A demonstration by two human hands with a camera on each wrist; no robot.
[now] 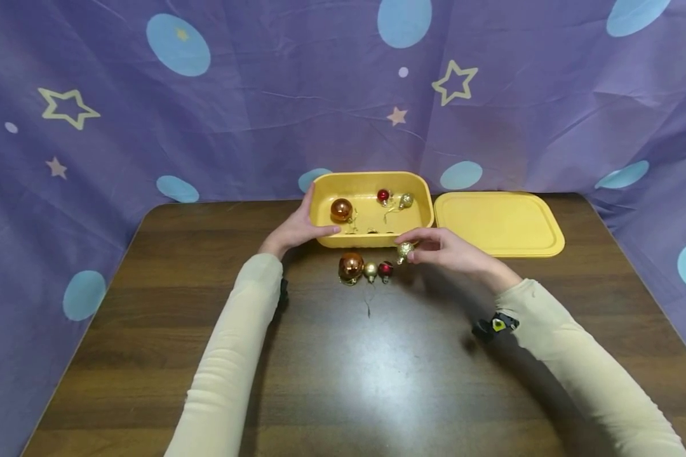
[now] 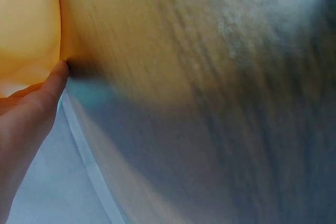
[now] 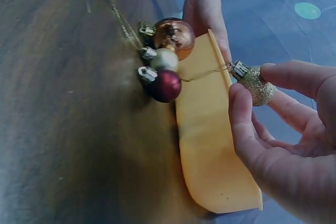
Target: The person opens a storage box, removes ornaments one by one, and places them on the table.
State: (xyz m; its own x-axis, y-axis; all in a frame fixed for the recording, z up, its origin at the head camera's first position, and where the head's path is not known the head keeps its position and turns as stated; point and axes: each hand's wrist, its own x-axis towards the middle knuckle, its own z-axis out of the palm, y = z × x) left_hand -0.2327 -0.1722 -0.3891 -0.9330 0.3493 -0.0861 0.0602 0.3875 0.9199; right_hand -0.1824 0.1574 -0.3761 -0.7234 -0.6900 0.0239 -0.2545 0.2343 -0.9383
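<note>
My left hand [image 1: 300, 225] grips the left end of a yellow plastic box [image 1: 371, 240], thumb over the near rim. Between the thumb and fingers of my right hand [image 3: 294, 114] is a gold glitter Christmas ball [image 3: 260, 86] with a silver cap and a gold string, held close by the box's near right corner. Inside the box lie a copper ball [image 1: 341, 210], a small red ball [image 1: 383, 195] and a gold glitter ball [image 1: 406, 200]. Along the box's front, on the table, sit a copper ball [image 1: 351, 266], a pale gold ball [image 1: 370, 271] and a dark red ball [image 3: 165, 86].
To the right of the box, the yellow lid [image 1: 497, 225] lies flat on the brown wooden table [image 1: 343, 381]. A purple curtain [image 1: 297, 95] with stars and dots hangs right behind the table's back edge. Loose gold strings [image 3: 123, 22] trail from the balls in front.
</note>
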